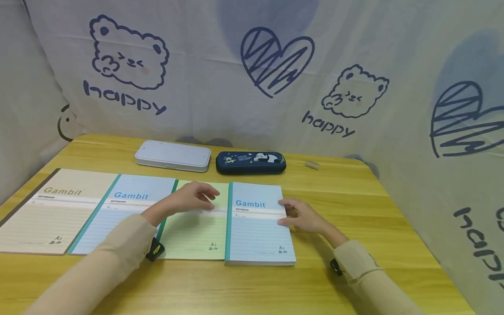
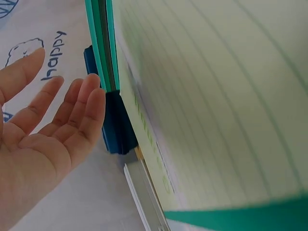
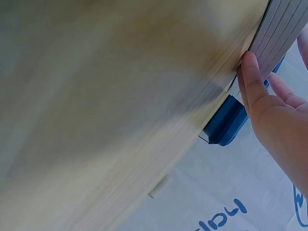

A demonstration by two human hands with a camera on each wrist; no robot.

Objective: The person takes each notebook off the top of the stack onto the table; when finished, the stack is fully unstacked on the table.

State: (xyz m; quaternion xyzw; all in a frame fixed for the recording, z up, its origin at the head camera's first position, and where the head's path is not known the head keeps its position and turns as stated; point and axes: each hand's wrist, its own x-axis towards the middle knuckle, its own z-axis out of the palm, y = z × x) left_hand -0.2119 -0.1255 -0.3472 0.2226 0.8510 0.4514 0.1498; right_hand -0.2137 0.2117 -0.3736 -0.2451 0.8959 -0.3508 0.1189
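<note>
Four-side rows of lined notebooks lie on the table: a cream notebook [image 1: 51,223], a blue notebook [image 1: 134,186] and a yellow-green notebook [image 1: 189,247], with a blue-covered notebook [image 1: 256,236] at the right on top of a small stack. Over the yellow-green one hovers my left hand [image 1: 191,197], fingers loosely bent and holding nothing. In the left wrist view its fingers are near the stack's green spines [image 2: 103,53]. Meanwhile my right hand [image 1: 305,216] touches the stack's right side with its fingertips, and the right wrist view shows layered page edges [image 3: 279,36] there.
Behind the notebooks stand a white case [image 1: 173,156] and a dark blue pencil case [image 1: 250,168] with a panda picture. A small beige block [image 1: 312,165] lies farther right. A printed cloth [image 1: 204,78] hangs beyond the wooden table [image 1: 189,288].
</note>
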